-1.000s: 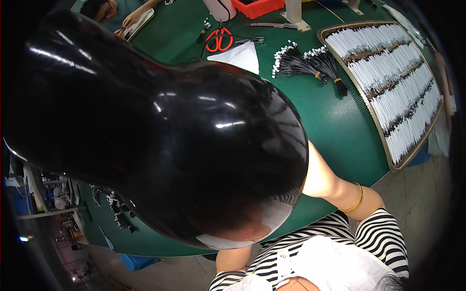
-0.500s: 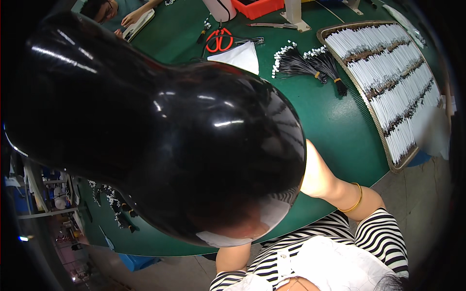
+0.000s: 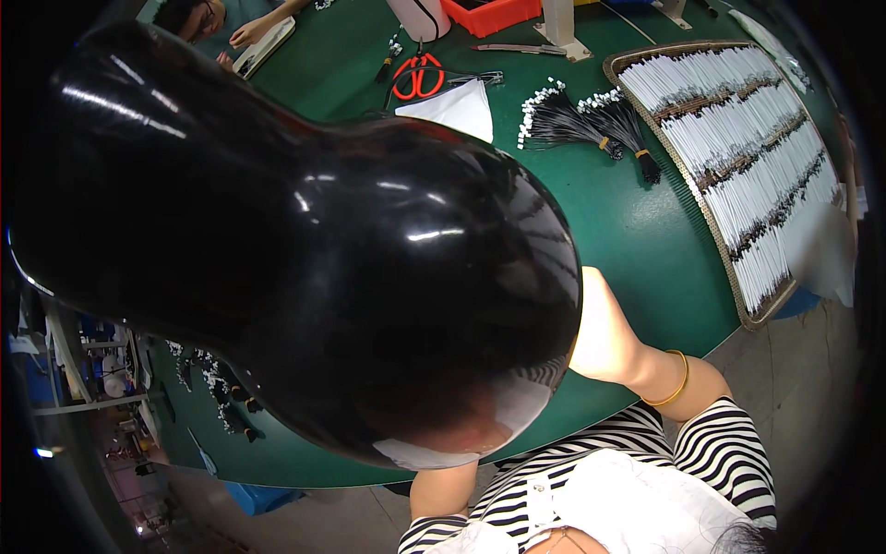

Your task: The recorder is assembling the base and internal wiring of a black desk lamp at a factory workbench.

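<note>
A large glossy black lamp-like hood fills the middle of the view and covers the work spot under it. My right hand reaches in behind its right edge, brightly lit. Only the back of that hand and the wrist, with a yellow bangle, show; its fingers are hidden. From the lower edge my left forearm goes up under the hood, which hides the left hand entirely. Whatever the hands hold or touch cannot be seen.
At right a woven tray holds rows of white, dark-tipped leads. Bundled black wires with white connectors lie left of it. Red-handled scissors, a white cloth and a red bin are behind. Across the green table another person works at far left.
My right hand and wrist have shifted very slightly at the hood's edge. Nothing else has visibly moved.
</note>
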`<state>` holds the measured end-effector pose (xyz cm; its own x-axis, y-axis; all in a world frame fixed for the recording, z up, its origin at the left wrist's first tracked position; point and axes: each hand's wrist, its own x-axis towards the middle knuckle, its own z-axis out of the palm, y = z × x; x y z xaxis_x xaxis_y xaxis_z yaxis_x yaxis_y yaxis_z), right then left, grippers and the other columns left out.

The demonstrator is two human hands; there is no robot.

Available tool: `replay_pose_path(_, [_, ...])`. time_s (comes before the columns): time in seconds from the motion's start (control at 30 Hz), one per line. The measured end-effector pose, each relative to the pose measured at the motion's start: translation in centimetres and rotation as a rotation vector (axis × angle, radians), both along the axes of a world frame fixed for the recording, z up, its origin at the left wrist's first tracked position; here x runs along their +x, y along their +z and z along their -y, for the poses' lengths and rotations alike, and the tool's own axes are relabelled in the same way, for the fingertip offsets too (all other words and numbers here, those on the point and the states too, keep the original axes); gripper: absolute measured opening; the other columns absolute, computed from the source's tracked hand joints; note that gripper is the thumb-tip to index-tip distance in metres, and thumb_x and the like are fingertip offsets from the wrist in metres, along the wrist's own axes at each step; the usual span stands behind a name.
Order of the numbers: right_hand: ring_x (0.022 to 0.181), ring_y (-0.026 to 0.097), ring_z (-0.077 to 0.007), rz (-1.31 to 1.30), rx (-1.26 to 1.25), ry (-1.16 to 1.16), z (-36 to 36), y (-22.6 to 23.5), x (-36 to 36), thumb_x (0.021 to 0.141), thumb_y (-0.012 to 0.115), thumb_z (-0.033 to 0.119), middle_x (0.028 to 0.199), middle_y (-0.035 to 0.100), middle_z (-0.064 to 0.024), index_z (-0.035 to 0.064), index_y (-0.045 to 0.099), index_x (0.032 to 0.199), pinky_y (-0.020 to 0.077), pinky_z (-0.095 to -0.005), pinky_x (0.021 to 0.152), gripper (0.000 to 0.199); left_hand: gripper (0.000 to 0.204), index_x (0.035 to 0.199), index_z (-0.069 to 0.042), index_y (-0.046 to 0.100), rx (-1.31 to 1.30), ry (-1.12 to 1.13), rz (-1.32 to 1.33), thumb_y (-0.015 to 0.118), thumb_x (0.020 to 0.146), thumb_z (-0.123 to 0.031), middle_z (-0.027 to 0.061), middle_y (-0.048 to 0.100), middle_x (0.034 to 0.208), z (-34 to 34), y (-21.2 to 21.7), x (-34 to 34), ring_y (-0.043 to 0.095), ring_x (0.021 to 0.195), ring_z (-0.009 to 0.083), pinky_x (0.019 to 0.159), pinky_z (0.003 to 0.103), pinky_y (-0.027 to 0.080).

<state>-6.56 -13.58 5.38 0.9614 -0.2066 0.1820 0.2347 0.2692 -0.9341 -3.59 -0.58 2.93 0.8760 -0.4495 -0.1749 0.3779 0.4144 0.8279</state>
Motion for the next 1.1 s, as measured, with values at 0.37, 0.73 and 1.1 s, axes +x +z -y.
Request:
replay_pose_path(0.37, [0.068, 0.049, -0.0069, 0.002, 0.0, 0.076, -0.3, 0.7, 0.1, 0.069, 0.058, 0.004, 0.075, 0.053, -0.005, -0.0019, 0.053, 0.085, 0.0427, -0.0197, 0.06, 0.018, 0.036, 0.104, 0.004, 0.037, -0.155, -0.103, -0.151, 0.048, 0.071, -0.004, 0.0131, 0.045, 0.101, -0.8, 0.7, 0.2, 0.047, 0.074, 0.0142, 0.061, 0.024, 0.039])
replay_pose_path(0.73, [0.069, 0.049, -0.007, -0.023, 0.026, 0.097, 0.2, -0.4, 0.2, 0.07, 0.057, 0.005, 0.073, 0.052, -0.0033, -0.0011, 0.052, 0.082, 0.0425, -0.0196, 0.061, 0.014, 0.032, 0.102, 0.004, 0.039, -0.04, -0.054, -0.102, 0.048, 0.072, -0.003, 0.0176, 0.045, 0.103, 0.1, 0.6, 0.2, 0.047, 0.071, 0.0147, 0.061, 0.024, 0.039])
replay_pose_path(1.1, [0.066, 0.052, -0.0076, -0.017, 0.23, 0.075, -0.3, -0.4, 0.5, 0.074, 0.053, 0.006, 0.075, 0.055, -0.0054, -0.0026, 0.051, 0.086, 0.0433, -0.0194, 0.06, 0.015, 0.013, 0.084, 0.0, 0.046, -0.038, 0.045, -0.062, 0.048, 0.072, -0.004, 0.0053, 0.047, 0.068, 0.3, 1.3, -0.1, 0.045, 0.063, 0.0136, 0.059, 0.026, 0.036])
